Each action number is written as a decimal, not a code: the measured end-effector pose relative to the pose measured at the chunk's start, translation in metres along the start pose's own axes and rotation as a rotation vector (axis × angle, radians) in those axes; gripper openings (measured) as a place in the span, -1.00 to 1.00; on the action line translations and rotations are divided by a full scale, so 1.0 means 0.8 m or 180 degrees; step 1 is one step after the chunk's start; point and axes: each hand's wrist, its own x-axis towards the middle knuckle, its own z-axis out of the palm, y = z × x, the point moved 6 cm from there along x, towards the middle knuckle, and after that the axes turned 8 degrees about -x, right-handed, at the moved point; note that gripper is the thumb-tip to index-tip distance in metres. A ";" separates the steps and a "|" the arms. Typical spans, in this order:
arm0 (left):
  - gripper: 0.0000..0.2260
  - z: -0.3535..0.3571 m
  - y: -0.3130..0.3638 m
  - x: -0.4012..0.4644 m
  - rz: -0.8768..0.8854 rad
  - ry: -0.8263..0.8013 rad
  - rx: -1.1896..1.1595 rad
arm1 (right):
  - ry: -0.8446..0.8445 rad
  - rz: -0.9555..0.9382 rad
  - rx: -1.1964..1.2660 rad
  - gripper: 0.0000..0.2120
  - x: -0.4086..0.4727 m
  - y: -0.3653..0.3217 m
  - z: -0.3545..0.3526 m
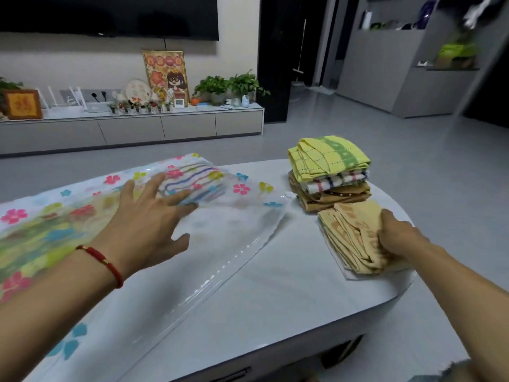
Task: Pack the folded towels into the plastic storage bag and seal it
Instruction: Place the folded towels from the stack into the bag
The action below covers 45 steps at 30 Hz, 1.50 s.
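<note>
Head view only. Storage bag (237, 238) flat on white tabletop (289, 312), flower print, mouth edge toward the right, not sealed. Striped towel (190, 183) already inside, plus blurred coloured shapes further left in the bag, probably more towels, hard to tell.

Left hand (148, 216) spread flat over the bag, fingers straight, gripping nothing; fingertips at the striped towel through the plastic, contact looks likely but blur prevents certainty. Red cord bracelet (103, 260) on that wrist.

Right hand (396, 238) clamped on the near edge of tan folded towel (349, 238), fingers curled over it. Towel resting on tabletop, just in front of the stack (330, 175): yellow-green on top, checked white under it, brown at the bottom. Stack well outside the bag, just beside its mouth.

Judged stage: mid-packing, several towels to go, seal not started.

Risks from here:
- One-edge grip on the tan towel: folds likely to fan open on lift, then snag at the bag mouth.
- Mouth lying collapsed: needs lifting by the left hand, else towel pushes the plastic along the tabletop.
- Slick film on slick tabletop: bag may slide left under push.
- Overfill near the mouth: seal strip unable to close flat.
- Stack close by: easy to knock over on the way past.
</note>
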 end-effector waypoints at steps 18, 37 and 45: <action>-0.30 -0.066 -0.057 0.031 -0.0287 0.0215 -0.1347 | -0.1750 -0.2448 0.2606 -0.62 -0.187 -0.151 -0.113; -0.37 -0.071 -0.063 0.018 -0.0204 -0.0020 -0.1714 | -0.0432 -0.1714 0.2190 -0.50 -0.136 -0.398 0.057; -0.39 -0.070 -0.058 0.012 -0.0177 -0.0090 -0.1790 | 0.0413 -0.2597 -0.0242 -0.45 -0.162 -0.401 0.049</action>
